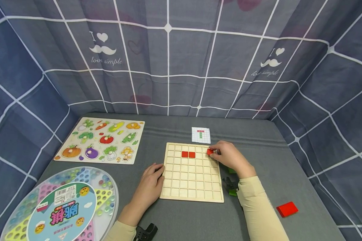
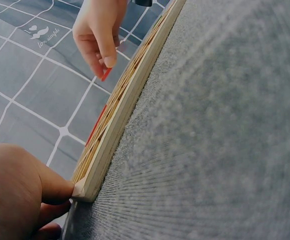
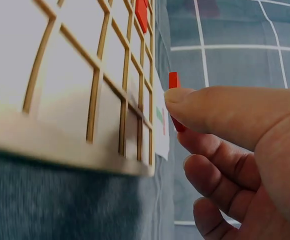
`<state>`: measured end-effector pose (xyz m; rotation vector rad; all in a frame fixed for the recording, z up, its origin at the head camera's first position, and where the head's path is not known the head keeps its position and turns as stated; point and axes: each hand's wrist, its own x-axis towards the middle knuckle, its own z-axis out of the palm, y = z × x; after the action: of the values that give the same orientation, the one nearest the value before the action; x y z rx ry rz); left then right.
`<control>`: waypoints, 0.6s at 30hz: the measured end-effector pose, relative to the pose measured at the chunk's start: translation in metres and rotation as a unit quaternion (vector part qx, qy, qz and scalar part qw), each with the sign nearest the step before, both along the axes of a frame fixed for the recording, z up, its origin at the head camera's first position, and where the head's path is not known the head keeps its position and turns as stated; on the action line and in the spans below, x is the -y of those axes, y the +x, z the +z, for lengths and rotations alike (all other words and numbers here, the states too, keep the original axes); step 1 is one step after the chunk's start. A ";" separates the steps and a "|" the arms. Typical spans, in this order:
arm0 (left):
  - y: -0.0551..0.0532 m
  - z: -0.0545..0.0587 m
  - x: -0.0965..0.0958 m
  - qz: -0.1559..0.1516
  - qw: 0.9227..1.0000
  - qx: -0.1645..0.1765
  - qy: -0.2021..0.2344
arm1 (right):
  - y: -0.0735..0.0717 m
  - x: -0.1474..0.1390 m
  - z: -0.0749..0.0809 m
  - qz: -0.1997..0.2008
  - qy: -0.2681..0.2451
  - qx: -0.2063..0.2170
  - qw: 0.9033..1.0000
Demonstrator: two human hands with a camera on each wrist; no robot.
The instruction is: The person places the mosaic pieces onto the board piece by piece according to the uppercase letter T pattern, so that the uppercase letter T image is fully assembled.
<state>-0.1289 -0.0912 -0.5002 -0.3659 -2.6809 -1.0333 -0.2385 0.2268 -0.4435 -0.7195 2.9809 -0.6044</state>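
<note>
One round, clear-rimmed plastic board game (image 1: 60,207) with a blue printed label is lying along the left edge of the grey tabletop (image 1: 175,219), at the near side. Toward the right edge, a bright red rectangular block (image 1: 287,209) is resting. Farther in, two green pieces (image 1: 233,192) are showing partly beside the cream right sleeve (image 1: 260,211). A pale wooden grid board (image 1: 192,180) is lying flat around the middle of the tabletop. Against its left edge, the bare left hand (image 1: 149,184) is resting, its grip relaxed and its fingertips touching the wood. Toward the board's far right corner, the bare right hand (image 1: 229,155) is holding a small red square tile (image 1: 209,151); its grip is pinching the tile between thumb and fingers, and both wrist views are showing it raised above the wood. Two flat red squares (image 1: 188,154) are sitting side by side in the second row from the board's far edge, left of centre. Toward the tabletop's far left corner, a pale rectangular board printed with colourful vegetables (image 1: 95,133) is lying flat. Just past the wooden board's far edge, a white gridded card (image 1: 200,135) is showing a red-topped, green-stemmed T. A blue-grey curtain with white lines (image 1: 144,90) is hanging behind the far edge.
</note>
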 end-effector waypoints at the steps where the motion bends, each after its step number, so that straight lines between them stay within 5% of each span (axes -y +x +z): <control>1: 0.000 0.000 0.000 0.000 1.000 -0.001 0.000 | 0.000 0.002 0.000 0.003 0.000 0.001 1.000; 18: 0.000 -0.002 0.000 0.001 1.000 -0.004 -0.001 | -0.013 0.030 -0.013 0.087 -0.005 -0.029 0.996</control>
<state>-0.1293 -0.0913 -0.5018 -0.3658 -2.6760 -1.0261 -0.2515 0.1964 -0.4563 -1.0024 2.9250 -0.5984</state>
